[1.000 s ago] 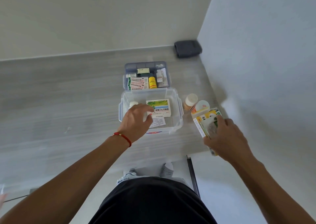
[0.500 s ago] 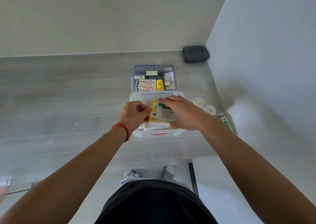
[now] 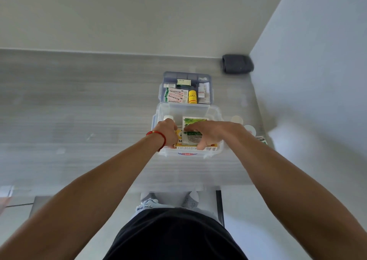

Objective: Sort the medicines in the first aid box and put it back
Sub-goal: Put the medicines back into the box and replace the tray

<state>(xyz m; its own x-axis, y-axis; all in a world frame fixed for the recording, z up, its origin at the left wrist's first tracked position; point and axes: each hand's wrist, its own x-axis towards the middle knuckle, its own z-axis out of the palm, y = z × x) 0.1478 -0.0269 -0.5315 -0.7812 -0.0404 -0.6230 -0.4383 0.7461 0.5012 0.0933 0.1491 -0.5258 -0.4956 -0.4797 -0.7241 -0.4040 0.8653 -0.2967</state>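
A clear plastic first aid box stands on the grey table, and both hands reach into it. My right hand grips a green-and-white medicine box, which lies on a yellow-and-white box inside. My left hand, with a red cord on its wrist, is curled at the left end of those boxes; what it holds is hidden. Behind lie another green-printed box and a white bottle cap. The blue-grey inner tray stands behind the box with sachets and a yellow bottle.
Two round bottle tops and the corner of a carton sit to the right of the box, close to the right wall. A dark grey pouch lies in the far corner. The table's front edge runs just below the box.
My right hand carried the medicine boxes from the right side of the table into the first aid box and lowered them. My left hand stayed inside the box, at its left side.
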